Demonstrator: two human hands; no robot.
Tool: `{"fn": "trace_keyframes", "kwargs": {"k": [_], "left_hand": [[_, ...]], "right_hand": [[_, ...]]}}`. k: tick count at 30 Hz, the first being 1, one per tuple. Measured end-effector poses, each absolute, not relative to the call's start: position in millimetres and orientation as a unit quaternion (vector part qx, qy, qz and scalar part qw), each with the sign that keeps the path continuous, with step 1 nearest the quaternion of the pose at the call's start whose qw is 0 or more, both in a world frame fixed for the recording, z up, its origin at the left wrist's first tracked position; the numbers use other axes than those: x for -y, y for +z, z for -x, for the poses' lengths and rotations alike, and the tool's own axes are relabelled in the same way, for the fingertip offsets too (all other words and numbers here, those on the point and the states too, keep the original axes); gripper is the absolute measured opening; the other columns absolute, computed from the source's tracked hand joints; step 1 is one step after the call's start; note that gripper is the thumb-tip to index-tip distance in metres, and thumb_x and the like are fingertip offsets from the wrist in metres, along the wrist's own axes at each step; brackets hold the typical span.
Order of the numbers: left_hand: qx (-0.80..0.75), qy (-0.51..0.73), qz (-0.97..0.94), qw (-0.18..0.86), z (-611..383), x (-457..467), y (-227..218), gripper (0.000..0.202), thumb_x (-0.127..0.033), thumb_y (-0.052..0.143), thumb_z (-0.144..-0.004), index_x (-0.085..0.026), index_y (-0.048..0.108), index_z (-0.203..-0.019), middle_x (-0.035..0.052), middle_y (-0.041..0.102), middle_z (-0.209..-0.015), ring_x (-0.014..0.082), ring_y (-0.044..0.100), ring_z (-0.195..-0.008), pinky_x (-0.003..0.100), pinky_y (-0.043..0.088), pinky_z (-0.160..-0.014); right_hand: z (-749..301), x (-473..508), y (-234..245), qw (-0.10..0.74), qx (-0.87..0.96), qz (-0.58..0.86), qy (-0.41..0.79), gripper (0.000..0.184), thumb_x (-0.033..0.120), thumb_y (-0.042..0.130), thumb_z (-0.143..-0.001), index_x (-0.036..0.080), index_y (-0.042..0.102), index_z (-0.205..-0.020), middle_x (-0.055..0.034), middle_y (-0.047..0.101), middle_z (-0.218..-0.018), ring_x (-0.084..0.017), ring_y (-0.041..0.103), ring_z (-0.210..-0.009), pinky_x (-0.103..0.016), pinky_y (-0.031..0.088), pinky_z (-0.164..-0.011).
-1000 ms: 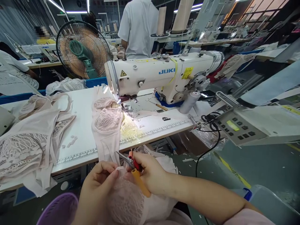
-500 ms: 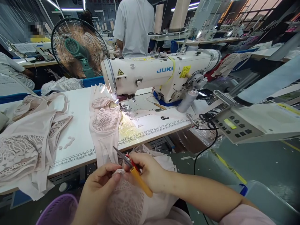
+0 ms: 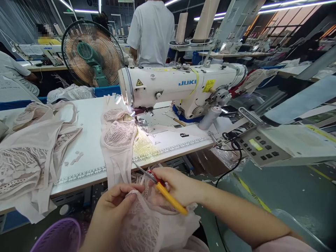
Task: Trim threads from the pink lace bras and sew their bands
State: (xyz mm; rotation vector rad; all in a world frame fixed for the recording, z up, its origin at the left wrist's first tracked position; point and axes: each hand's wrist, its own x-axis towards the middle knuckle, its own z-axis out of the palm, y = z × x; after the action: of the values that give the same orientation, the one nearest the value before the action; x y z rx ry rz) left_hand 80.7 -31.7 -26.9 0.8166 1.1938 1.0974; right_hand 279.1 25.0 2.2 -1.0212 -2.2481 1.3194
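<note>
A pale pink lace bra (image 3: 143, 224) hangs in front of me, over my lap. My left hand (image 3: 112, 206) is closed, pinching the bra's top edge between thumb and fingers. Just right of it, my right hand (image 3: 178, 185) is closed around scissors (image 3: 172, 198) with a yellow-orange handle and a red part under the fingers. Their pointed metal tip aims up and left, apart from the pinched edge. Another lace bra (image 3: 118, 134) lies beneath the sewing machine (image 3: 168, 85), its band draped over the table edge.
More bras (image 3: 28, 164) are piled on the table's left side. A fan (image 3: 91, 52) and a person in a white shirt (image 3: 151, 33) are behind. A thread cone (image 3: 210, 118) and a control panel (image 3: 259, 147) are to the right. A purple basket (image 3: 59, 236) stands below left.
My right hand and the scissors have moved right, away from my left hand. The left hand keeps its pinch on the bra, whose upper edge is more exposed. The view has shifted slightly.
</note>
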Motion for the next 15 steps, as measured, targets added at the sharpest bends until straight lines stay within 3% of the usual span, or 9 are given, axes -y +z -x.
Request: {"fn": "trace_keyframes", "kwargs": {"k": [6, 15], "left_hand": [[-0.530, 0.432, -0.365, 0.631, -80.9, 31.1, -26.3, 0.025, -0.041, 0.076, -0.064, -0.017, 0.069, -0.068, 0.0044, 0.070, -0.069, 0.0151, 0.060, -0.065, 0.022, 0.045, -0.061], [-0.550, 0.428, -0.382, 0.607, -81.2, 35.1, -31.2, 0.027, -0.043, 0.075, -0.063, -0.017, 0.068, -0.069, 0.0008, 0.061, -0.059, 0.0116, 0.053, -0.056, 0.019, 0.039, -0.050]], "right_hand": [[-310.9, -34.0, 13.6, -0.017, 0.881, 0.360, 0.307, 0.041, 0.051, 0.061, -0.071, 0.019, 0.038, -0.063, 0.0037, 0.042, -0.061, -0.010, 0.032, -0.053, -0.022, 0.024, -0.050], [-312.5, -25.2, 15.7, -0.070, 0.888, 0.381, 0.249, 0.028, 0.040, 0.059, -0.073, 0.018, 0.045, -0.062, 0.0033, 0.046, -0.059, -0.009, 0.033, -0.050, -0.022, 0.022, -0.047]]}}
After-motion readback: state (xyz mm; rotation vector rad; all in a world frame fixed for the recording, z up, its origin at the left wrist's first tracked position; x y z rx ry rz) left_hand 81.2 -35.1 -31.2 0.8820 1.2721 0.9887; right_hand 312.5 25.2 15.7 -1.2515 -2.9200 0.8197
